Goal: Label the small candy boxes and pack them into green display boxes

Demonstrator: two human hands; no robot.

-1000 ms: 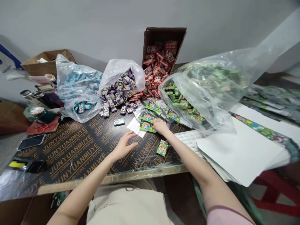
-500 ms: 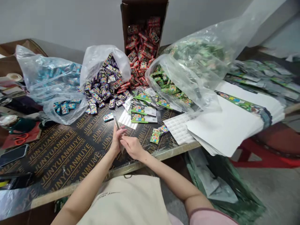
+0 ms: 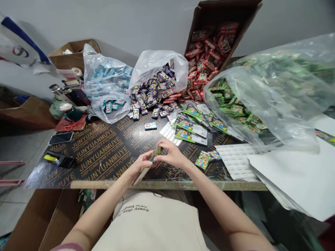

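My left hand [image 3: 140,164] and my right hand [image 3: 171,153] both pinch a thin flat packet [image 3: 158,150] near the table's front edge. The packet is tilted nearly edge-on, with a green printed strip and a pale lower part showing. Thumbs and fingertips of both hands press on the printed part. Just beyond my hands lies a single small blue and white box [image 3: 150,126]. To the right, several flat packets with green printed cards [image 3: 191,134] overlap on the table. Closer to me on that side are a small green sachet [image 3: 202,160] and a purple one [image 3: 215,155].
Open plastic bags hold blue boxes [image 3: 108,106], purple boxes [image 3: 150,94] and green pieces [image 3: 235,108]. Red packs [image 3: 200,75] spill from a tipped carton. White sheets [image 3: 293,174] and a white blister tray [image 3: 235,160] lie right. A phone [image 3: 61,138] and red scissors [image 3: 69,126] lie left.
The view has swung left, shifting everything rightward in the picture. My hands have turned the packet, so its green printed strip now shows, and my right fingers have moved up onto it.
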